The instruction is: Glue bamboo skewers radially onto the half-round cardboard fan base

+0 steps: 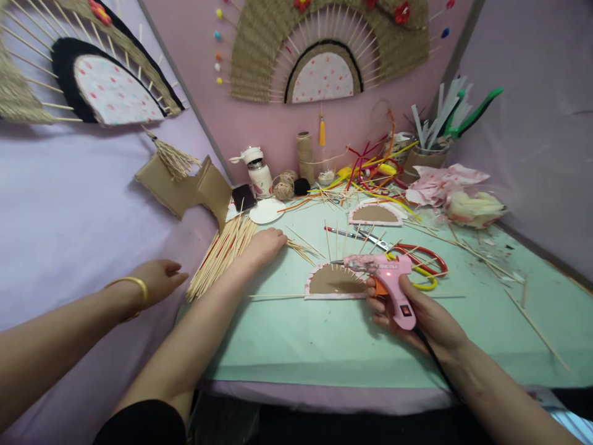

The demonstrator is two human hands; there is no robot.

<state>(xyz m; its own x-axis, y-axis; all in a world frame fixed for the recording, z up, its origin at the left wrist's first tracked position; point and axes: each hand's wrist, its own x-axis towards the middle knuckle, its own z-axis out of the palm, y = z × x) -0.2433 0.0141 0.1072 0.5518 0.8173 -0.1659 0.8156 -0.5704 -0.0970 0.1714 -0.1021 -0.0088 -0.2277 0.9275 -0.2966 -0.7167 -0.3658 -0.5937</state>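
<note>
My right hand grips a pink hot glue gun, its light glowing red and its nozzle pointing left. Beneath the nozzle lies a half-round cardboard piece with a pink-white rim, thin sticks fanning out from it. My left hand, below a black sleeve, has its fingers bent down beside loose sticks; what is under them is hidden. A large bundle of thin wooden sticks lies left of that hand. Another person's hand, with a gold bracelet, hovers left of the bundle, fingers partly bent.
Red-handled scissors and a pen lie behind the glue gun. A second half-round piece, pipe cleaners, a twine ball and a white bottle stand further back. Finished fans hang on the panels.
</note>
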